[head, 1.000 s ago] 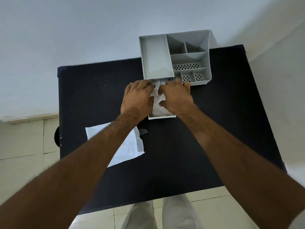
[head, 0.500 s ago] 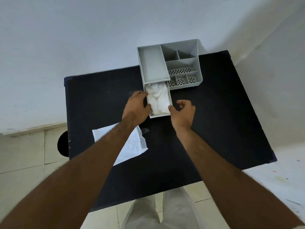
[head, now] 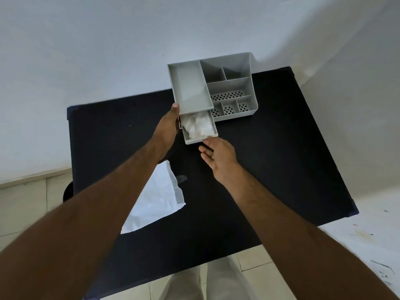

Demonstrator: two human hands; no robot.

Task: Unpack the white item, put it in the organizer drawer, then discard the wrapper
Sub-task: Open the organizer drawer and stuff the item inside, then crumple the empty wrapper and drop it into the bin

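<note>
A grey organizer (head: 229, 87) stands at the far edge of the black table (head: 270, 169). Its drawer (head: 195, 141) is partly pulled out, and the crumpled white item (head: 198, 126) lies inside it. My left hand (head: 167, 126) rests against the organizer's left side, thumb at its front corner. My right hand (head: 216, 156) touches the drawer's front edge with its fingertips, fingers apart. The empty white wrapper (head: 155, 200) lies flat on the table under my left forearm.
The organizer has several empty compartments, some with perforated floors (head: 227, 96). A white wall rises behind the table. A tiled floor lies to the left and below. A round dark object (head: 68, 191) shows at the table's left edge.
Both hands came off the white item after pressing it into the drawer. My left hand moved to the organizer's side, my right hand to the drawer front. The drawer sits further in.
</note>
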